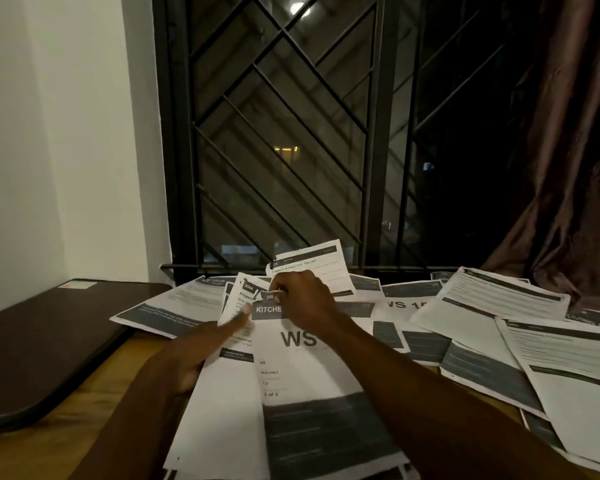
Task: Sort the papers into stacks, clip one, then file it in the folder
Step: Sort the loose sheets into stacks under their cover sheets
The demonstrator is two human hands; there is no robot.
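"Right hand (302,296) curls its fingertips round what looks like a small pale clip (277,292) at the far edge of the near stack (291,393), the sheet headed KITCHEN and WS. Why that spot?"

"Probably to bind the sheets at the top. Left hand (194,355) lays a straight index finger along the stack's left side, seemingly to stop the pages sliding while the clip goes on. Whether its other fingers grip the edge cannot be told."

"And the other papers?"

"Loose sheets (499,306) overlap across the wooden counter (94,403), to the right and on the far side by the barred window (281,133). The sorting looks unfinished. A dark flat cover (49,341), possibly the folder, lies closed at the left, near enough for filing."

"Is the clip on?"

"Fingers hide most of it, so that cannot be told."
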